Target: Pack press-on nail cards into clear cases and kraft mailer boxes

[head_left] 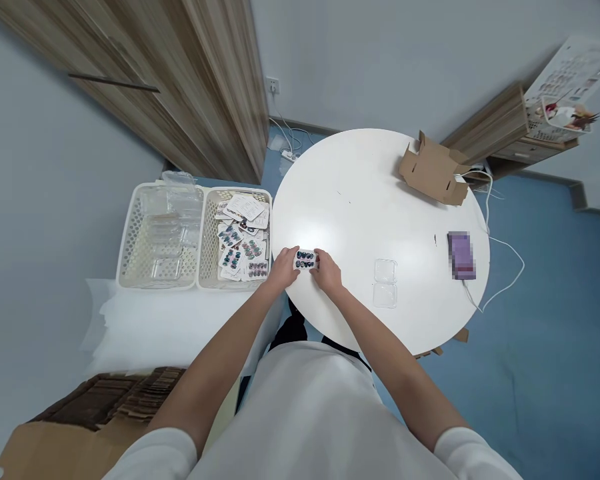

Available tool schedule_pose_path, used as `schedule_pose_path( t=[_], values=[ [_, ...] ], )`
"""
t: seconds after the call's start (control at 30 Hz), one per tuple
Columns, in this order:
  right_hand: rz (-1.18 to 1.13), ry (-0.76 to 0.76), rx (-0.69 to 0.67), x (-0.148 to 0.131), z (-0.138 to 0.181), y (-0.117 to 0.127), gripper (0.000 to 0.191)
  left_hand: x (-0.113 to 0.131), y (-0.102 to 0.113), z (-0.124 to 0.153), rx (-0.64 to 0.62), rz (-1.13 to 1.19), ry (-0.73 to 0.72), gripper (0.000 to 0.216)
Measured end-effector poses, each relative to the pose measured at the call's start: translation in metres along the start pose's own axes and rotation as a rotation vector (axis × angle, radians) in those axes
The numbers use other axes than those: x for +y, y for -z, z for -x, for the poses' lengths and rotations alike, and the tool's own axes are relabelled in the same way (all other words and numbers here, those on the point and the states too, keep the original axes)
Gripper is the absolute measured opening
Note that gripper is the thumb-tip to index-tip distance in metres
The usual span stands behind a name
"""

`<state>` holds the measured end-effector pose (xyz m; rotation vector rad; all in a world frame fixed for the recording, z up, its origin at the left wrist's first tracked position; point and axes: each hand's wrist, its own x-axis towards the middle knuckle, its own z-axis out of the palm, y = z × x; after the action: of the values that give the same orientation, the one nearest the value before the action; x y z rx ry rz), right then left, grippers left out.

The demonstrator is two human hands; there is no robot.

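Note:
Both hands grip a small white card of press-on nails [305,259] at the left edge of the round white table [350,220]. Dark, glossy oval pieces sit on it in two rows. My left hand [283,268] pinches the card's left side, and my right hand [329,272] has its fingers closed on the right side. To the right of my hands lies an opened clear plastic case [385,283]. Just left of the table, a white basket [269,200] holds many similar cards [231,259], some face up and some showing printed text.
Another white basket [125,247] holds stacked clear plastic cases [167,233]. An unfolded cardboard box [434,170] rests at the table's back right. Near the right edge lies a purple, blurred object [461,255] with a white cable [517,257]. Flat cardboard [60,440] is stacked at lower left.

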<state>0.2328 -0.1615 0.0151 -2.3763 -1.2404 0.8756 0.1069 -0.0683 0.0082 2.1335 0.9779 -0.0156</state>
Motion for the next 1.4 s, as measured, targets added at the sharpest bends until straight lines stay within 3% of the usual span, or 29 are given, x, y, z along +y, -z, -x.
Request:
schedule_pose_path(
  t=[0.2, 0.37, 0.57, 0.83, 1.0, 1.4],
  values=[
    [-0.215, 0.109, -0.002, 0.019, 0.017, -0.002, 0.059, 0.007, -0.006, 0.017, 0.045, -0.022, -0.088, 0.066],
    [-0.278, 0.192, -0.013, 0.051, 0.052, 0.020, 0.066, 0.038, -0.022, 0.035, 0.043, 0.032, -0.158, 0.065],
    [-0.276, 0.179, 0.035, 0.120, 0.105, 0.058, 0.063, 0.099, -0.067, 0.046, -0.041, 0.046, -0.315, 0.064],
    [-0.174, 0.071, 0.058, 0.198, 0.134, 0.093, 0.062, 0.160, -0.126, 0.039, -0.148, -0.046, -0.303, 0.062],
    [-0.204, 0.043, -0.005, 0.214, 0.127, 0.099, 0.064, 0.168, -0.140, 0.031, -0.152, -0.084, -0.244, 0.063],
    [-0.156, 0.033, -0.055, 0.220, 0.107, 0.100, 0.064, 0.171, -0.151, 0.019, -0.176, -0.149, -0.116, 0.065]
  ],
)
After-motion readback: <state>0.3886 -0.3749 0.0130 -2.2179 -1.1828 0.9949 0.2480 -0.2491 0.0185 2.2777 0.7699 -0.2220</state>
